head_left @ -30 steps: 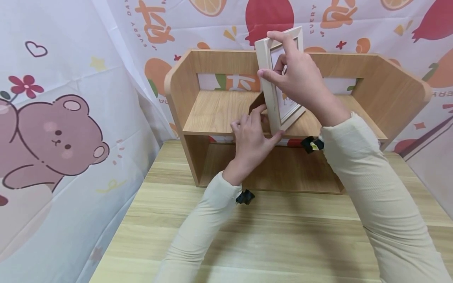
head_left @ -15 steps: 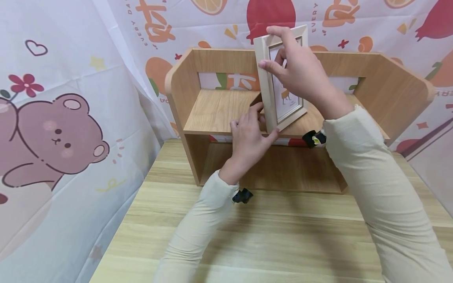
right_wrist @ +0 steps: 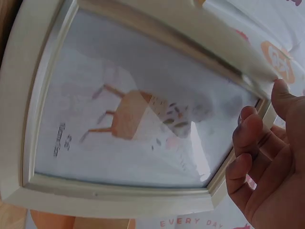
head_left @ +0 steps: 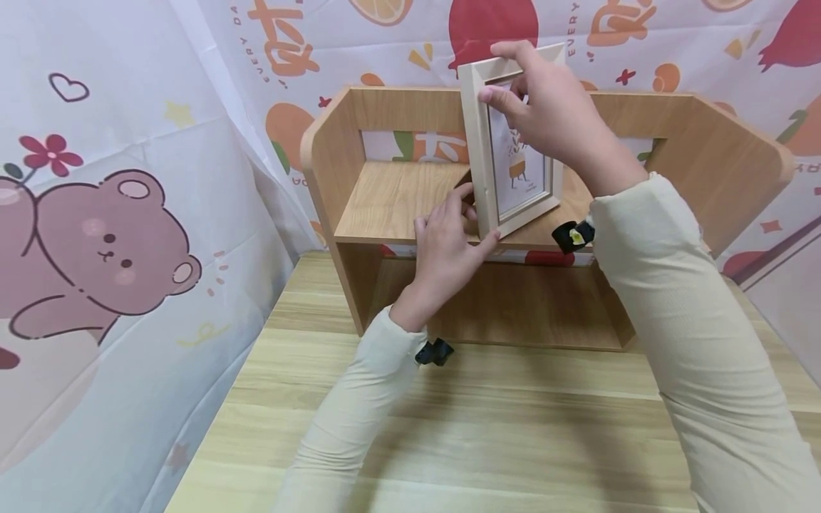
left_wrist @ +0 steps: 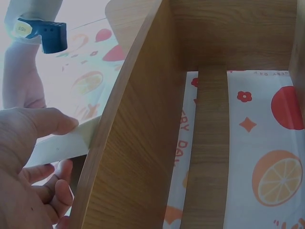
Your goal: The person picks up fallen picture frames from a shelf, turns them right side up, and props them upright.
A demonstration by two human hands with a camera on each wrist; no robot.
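Observation:
A pale wooden photo frame [head_left: 518, 171] stands upright and slightly turned on the upper board of a small wooden desk shelf [head_left: 394, 196]. Behind its glass is a print of an orange pot with legs and leaves, seen close in the right wrist view. My right hand [head_left: 556, 107] holds the frame's top left corner, thumb on the left edge and index finger over the top. At the lower left edge my left hand [head_left: 441, 246] pinches the frame [left_wrist: 62, 145], thumb in front and fingers behind. A brown piece behind the frame is mostly hidden.
The shelf has tall side panels [head_left: 725, 167] and a lower compartment [head_left: 513, 303]. It stands on a light wood table [head_left: 500, 420]. A fruit-print cloth [head_left: 378, 50] hangs behind, and a bear-print cloth [head_left: 128, 242] hangs at the left.
The photo frame has turned so its picture faces me more. My right hand has moved slightly up and right with the top; my left hand has shifted slightly left.

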